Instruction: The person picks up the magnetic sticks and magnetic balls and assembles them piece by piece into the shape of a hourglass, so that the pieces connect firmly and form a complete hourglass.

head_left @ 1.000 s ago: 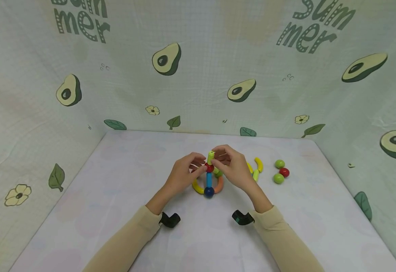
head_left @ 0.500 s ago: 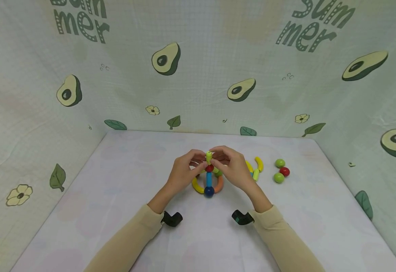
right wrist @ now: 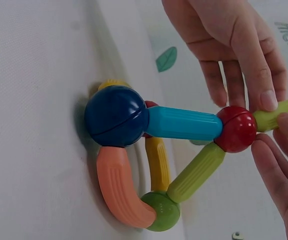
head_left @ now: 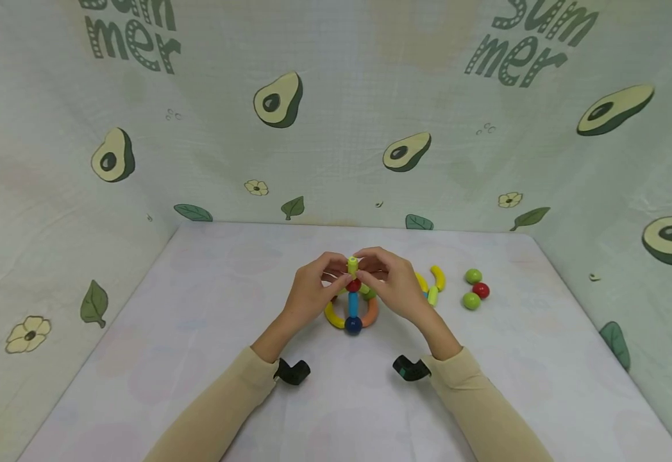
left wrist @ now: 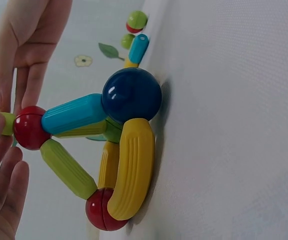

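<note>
A light green magnetic rod [head_left: 352, 266] stands upright on the red ball [right wrist: 236, 129] that tops a small magnetic-ball frame. My left hand [head_left: 311, 289] pinches this rod from the left, and my right hand [head_left: 392, 279] pinches it from the right, thumbs meeting near its base. Below the red ball, a blue rod [head_left: 352, 305] slopes to a navy ball [left wrist: 132, 95] resting on the table. Another light green rod [left wrist: 68, 169] leads to a lower red ball [left wrist: 105, 210]. A yellow curved rod [left wrist: 134, 167] and an orange curved rod [right wrist: 121, 187] form part of the base ring.
Right of the frame on the table [head_left: 544, 346] lie a yellow curved rod [head_left: 438, 277], a light green rod [head_left: 432, 296] and other rods partly behind my right hand. Farther right sit two green balls [head_left: 471, 301] and a red ball [head_left: 481, 290]. A patterned cloth [head_left: 336, 115] rises behind.
The top green rod was tilted and now stands upright on the red ball. My left hand has shifted slightly right and its thumb has come onto the rod. My right hand has barely moved.
</note>
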The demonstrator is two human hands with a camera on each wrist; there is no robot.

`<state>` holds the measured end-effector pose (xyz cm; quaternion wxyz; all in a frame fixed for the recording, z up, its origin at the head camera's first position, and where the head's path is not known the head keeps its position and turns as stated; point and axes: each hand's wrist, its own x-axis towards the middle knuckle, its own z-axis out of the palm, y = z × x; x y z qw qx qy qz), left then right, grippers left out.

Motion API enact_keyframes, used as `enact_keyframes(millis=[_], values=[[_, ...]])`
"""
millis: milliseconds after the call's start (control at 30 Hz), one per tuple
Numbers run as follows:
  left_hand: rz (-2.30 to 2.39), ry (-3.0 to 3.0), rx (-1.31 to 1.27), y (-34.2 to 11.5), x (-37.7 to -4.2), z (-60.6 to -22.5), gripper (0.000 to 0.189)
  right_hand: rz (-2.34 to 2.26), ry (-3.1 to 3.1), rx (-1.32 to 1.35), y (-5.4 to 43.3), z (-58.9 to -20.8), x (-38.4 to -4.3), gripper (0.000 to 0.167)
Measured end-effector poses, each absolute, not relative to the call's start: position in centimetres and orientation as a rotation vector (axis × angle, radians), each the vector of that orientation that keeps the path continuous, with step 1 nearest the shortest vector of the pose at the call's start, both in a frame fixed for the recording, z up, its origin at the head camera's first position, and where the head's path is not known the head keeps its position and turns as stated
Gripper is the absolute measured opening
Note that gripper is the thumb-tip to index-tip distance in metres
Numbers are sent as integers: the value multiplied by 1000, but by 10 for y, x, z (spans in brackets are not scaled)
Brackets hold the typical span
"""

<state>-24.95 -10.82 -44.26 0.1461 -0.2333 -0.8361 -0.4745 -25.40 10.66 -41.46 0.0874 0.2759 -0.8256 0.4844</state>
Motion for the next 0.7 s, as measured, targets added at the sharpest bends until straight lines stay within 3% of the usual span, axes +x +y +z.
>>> enact_keyframes(millis=[300,700], values=[[-1364,-2420,-666,-108,-249,-441,29,1274,-2558,851,137,-409,-251,41],[-1322,-2428,-719,-104,-250,-436,29,874,-2773,684,251,-420,-241,41]])
